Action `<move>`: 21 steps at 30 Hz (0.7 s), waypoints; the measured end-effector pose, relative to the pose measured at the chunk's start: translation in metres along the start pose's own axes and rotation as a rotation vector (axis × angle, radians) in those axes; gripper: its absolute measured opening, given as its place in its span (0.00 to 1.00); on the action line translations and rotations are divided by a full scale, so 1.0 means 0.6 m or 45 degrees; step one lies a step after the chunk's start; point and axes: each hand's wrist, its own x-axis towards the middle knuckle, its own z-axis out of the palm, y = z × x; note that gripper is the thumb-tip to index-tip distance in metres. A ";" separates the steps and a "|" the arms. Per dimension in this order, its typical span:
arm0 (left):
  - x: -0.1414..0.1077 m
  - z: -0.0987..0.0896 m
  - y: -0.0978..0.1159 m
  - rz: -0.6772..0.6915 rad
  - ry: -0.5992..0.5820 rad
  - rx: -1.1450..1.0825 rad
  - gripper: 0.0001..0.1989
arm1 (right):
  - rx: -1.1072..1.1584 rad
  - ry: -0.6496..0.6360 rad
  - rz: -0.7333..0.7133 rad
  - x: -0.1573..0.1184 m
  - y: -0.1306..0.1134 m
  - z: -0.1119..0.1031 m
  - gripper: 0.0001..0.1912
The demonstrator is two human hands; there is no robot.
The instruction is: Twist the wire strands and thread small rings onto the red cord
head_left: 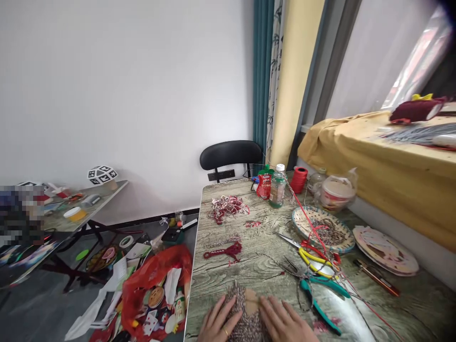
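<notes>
At the table's near edge lies a mottled brown-grey yarn piece (242, 327), with a tan, cardboard-like piece (251, 302) showing at its upper right. My left hand (216, 322) rests on the left side of the yarn piece, fingers spread and a ring on one of them. Flat against its right side, my right hand (285, 323) has its fingers stretched out beside the tan piece. Right of my hands are teal-handled pliers (309, 289) and yellow-handled scissors (315, 261). A dark red braided cord (224, 250) lies farther up the table.
A yarn tangle (230, 207), a bottle (278, 187), a red thread spool (299, 179) and a woven basket (301, 221) stand farther back. Red cord crosses the right side. A red bag of litter (135, 270) sits on the floor at left; a black chair (231, 154) stands behind.
</notes>
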 end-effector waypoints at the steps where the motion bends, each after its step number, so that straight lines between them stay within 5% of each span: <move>1: -0.001 0.006 0.000 -0.034 -0.047 0.057 0.28 | 0.074 -0.036 0.085 -0.007 0.008 -0.014 0.16; 3: 0.002 0.010 0.001 -0.138 -0.020 0.157 0.31 | 0.289 -0.045 0.250 -0.029 0.035 -0.056 0.16; 6: 0.025 -0.004 0.022 -0.158 0.207 0.155 0.28 | 0.443 0.292 0.780 -0.087 0.094 -0.119 0.17; 8: 0.056 -0.016 0.060 -0.115 0.393 -0.041 0.20 | 0.547 0.481 1.235 -0.125 0.136 -0.144 0.18; 10: 0.101 -0.023 0.118 -0.099 0.481 -0.414 0.14 | 0.851 0.444 1.463 -0.145 0.169 -0.150 0.22; 13: 0.185 -0.013 0.215 -0.208 0.404 -1.097 0.13 | 1.308 0.352 1.399 -0.137 0.194 -0.137 0.28; 16: 0.262 0.009 0.284 -0.284 0.240 -1.472 0.18 | 1.508 0.230 1.248 -0.111 0.203 -0.123 0.27; 21: 0.312 0.023 0.303 -0.392 -0.104 -1.600 0.20 | 1.629 0.201 1.144 -0.108 0.220 -0.125 0.19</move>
